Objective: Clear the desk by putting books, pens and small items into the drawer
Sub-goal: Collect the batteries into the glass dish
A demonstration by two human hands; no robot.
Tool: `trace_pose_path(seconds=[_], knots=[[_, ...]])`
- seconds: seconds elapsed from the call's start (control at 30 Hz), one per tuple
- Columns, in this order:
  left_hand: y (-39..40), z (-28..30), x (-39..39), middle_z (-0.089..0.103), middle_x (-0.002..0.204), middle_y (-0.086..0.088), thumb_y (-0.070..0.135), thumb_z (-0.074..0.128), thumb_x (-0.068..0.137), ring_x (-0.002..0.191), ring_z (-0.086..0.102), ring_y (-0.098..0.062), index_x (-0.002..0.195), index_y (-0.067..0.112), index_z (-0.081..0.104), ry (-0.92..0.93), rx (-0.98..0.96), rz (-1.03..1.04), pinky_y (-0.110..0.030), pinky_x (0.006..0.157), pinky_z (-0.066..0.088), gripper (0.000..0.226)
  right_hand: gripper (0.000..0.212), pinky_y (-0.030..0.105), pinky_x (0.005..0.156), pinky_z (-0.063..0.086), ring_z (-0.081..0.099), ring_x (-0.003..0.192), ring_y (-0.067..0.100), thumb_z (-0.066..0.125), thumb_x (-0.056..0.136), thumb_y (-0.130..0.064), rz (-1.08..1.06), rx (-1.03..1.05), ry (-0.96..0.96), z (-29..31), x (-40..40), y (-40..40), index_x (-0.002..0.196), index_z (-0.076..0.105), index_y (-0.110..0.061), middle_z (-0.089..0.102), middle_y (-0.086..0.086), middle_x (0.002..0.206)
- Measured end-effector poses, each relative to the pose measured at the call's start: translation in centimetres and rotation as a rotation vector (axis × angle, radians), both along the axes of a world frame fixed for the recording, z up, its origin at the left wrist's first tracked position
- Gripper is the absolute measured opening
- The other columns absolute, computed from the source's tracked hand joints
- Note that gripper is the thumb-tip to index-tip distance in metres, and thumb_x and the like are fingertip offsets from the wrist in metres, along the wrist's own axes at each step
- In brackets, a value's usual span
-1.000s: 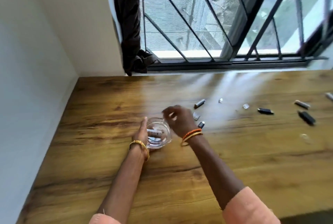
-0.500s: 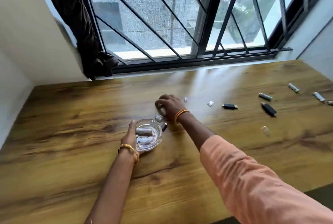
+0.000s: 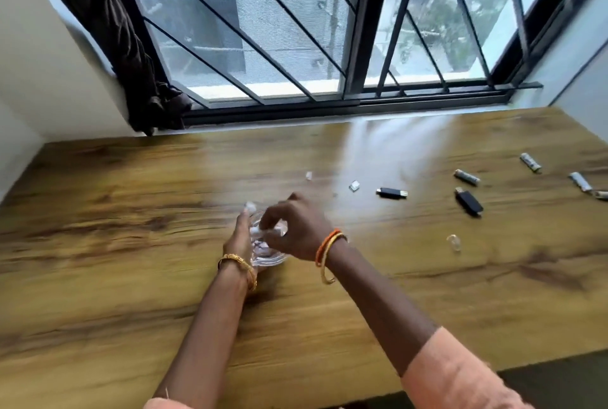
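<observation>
A small clear glass bowl (image 3: 268, 260) sits on the wooden desk (image 3: 131, 244) with a few small items inside. My left hand (image 3: 238, 240) rests against its left side, fingers fairly straight along the rim. Over the bowl hovers my right hand (image 3: 296, 231), its fingers curled and pinching a small whitish stick-shaped item (image 3: 263, 231). To the right lie two black USB sticks (image 3: 391, 193) (image 3: 468, 201), several silver sticks (image 3: 466, 177), two tiny silver pieces (image 3: 354, 185) and a clear cap (image 3: 454, 243).
A barred window (image 3: 329, 30) runs along the desk's far edge, with a dark curtain (image 3: 112, 30) bunched at its left. White walls close both ends. The desk's near edge falls off at the lower right.
My right hand came back from the desk beyond the bowl to above the bowl, now pinching a small item. The items that lay next to the bowl are gone. The camera swung rightward.
</observation>
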State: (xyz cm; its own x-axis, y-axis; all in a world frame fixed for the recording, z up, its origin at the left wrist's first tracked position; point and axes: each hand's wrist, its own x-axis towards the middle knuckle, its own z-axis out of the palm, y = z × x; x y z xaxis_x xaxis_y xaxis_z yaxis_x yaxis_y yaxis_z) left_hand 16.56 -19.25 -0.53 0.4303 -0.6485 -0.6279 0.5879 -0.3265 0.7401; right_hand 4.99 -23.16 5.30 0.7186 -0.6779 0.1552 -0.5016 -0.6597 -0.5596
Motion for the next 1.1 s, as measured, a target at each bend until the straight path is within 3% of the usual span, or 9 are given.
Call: trace_pose_path(seconds=[0.13, 0.27, 0.43, 0.57, 0.63, 0.77, 0.97, 1.03, 1.1], knots=[[-0.7, -0.2, -2.9, 0.069, 0.102, -0.019, 0.054, 0.057, 0.082, 0.082, 0.067, -0.034, 0.102, 0.009, 0.064, 0.037, 0.032, -0.029, -0.054, 0.081, 0.054, 0.050, 0.019, 0.033, 0.086, 0.039, 0.053, 0.100, 0.024, 0.069, 0.079, -0.033, -0.069, 0.030, 0.139, -1.5, -2.5, 0.6, 0.093, 0.071, -0.021, 0.073, 0.000, 0.093], [-1.3, -0.2, -6.5, 0.065, 0.088, -0.018, 0.049, 0.053, 0.087, 0.069, 0.063, -0.031, 0.099, 0.008, 0.062, 0.061, 0.053, -0.099, -0.044, 0.069, 0.054, 0.044, 0.016, 0.032, 0.082, 0.040, 0.054, 0.097, 0.024, 0.068, 0.080, -0.028, -0.114, 0.066, 0.186, -1.7, -5.9, 0.0, 0.092, 0.071, -0.018, 0.072, 0.001, 0.094], [-3.0, 0.0, -10.1, 0.067, 0.095, -0.023, 0.050, 0.044, 0.089, 0.063, 0.065, -0.031, 0.111, 0.002, 0.063, 0.115, 0.036, -0.228, -0.046, 0.072, 0.055, 0.056, 0.011, 0.008, 0.059, 0.036, 0.053, 0.055, -0.005, 0.071, 0.082, -0.013, -0.400, 0.237, -0.185, -0.5, -12.9, -4.2, 0.083, 0.072, -0.002, 0.068, 0.005, 0.076], [-4.1, 0.1, -12.0, 0.066, 0.072, -0.023, 0.046, 0.036, 0.095, 0.046, 0.064, -0.027, 0.091, -0.003, 0.065, 0.099, 0.027, -0.299, -0.036, 0.049, 0.057, 0.057, 0.028, 0.026, 0.087, 0.046, 0.062, 0.104, 0.025, 0.056, 0.083, -0.002, -0.913, 0.094, -0.095, -1.0, -22.7, -13.5, 0.107, 0.068, -0.010, 0.067, 0.013, 0.111], [-4.5, 0.3, -12.6, 0.068, 0.081, -0.022, 0.044, 0.038, 0.095, 0.060, 0.068, -0.030, 0.097, -0.001, 0.063, 0.132, 0.026, -0.294, -0.040, 0.060, 0.057, 0.052, 0.036, 0.032, 0.099, 0.042, 0.051, 0.120, 0.032, 0.060, 0.083, -0.007, -1.039, 0.104, 0.081, -2.1, -26.3, -16.8, 0.119, 0.062, -0.013, 0.059, 0.015, 0.126], [-5.2, 0.7, -13.4, 0.064, 0.109, -0.024, 0.044, 0.041, 0.093, 0.092, 0.061, -0.035, 0.119, 0.004, 0.057, 0.174, 0.030, -0.293, -0.049, 0.088, 0.048, 0.051, 0.031, 0.032, 0.093, 0.045, 0.055, 0.117, 0.030, 0.070, 0.078, -0.013, -1.084, 0.150, 0.183, -4.0, -28.0, -18.6, 0.109, 0.069, -0.013, 0.063, 0.013, 0.123], [-6.2, 1.1, -14.1, 0.067, 0.082, -0.020, 0.043, 0.039, 0.095, 0.077, 0.061, -0.033, 0.100, 0.000, 0.061, 0.197, 0.035, -0.304, -0.045, 0.070, 0.056, 0.048, 0.023, 0.028, 0.087, 0.047, 0.061, 0.110, 0.028, 0.065, 0.083, -0.014, -1.177, 0.157, -0.026, -3.5, -27.3, -18.2, 0.105, 0.071, -0.012, 0.067, 0.010, 0.117], [-6.5, 1.5, -14.5, 0.066, 0.087, -0.021, 0.043, 0.040, 0.094, 0.075, 0.062, -0.033, 0.110, 0.000, 0.059, 0.213, 0.041, -0.301, -0.045, 0.063, 0.057, 0.049, 0.020, 0.031, 0.084, 0.052, 0.065, 0.097, 0.024, 0.069, 0.083, -0.023, -1.099, 0.178, -0.157, -2.3, -25.8, -16.0, 0.099, 0.073, -0.010, 0.071, 0.011, 0.103], [-6.8, 1.8, -15.0, 0.065, 0.091, -0.021, 0.044, 0.043, 0.092, 0.074, 0.063, -0.032, 0.122, 0.001, 0.056, 0.198, 0.043, -0.312, -0.044, 0.070, 0.056, 0.054, 0.022, 0.020, 0.069, 0.051, 0.063, 0.077, 0.014, 0.074, 0.081, -0.024, -0.911, 0.263, -0.283, -1.0, -23.3, -11.8, 0.095, 0.074, -0.006, 0.071, 0.006, 0.086]])
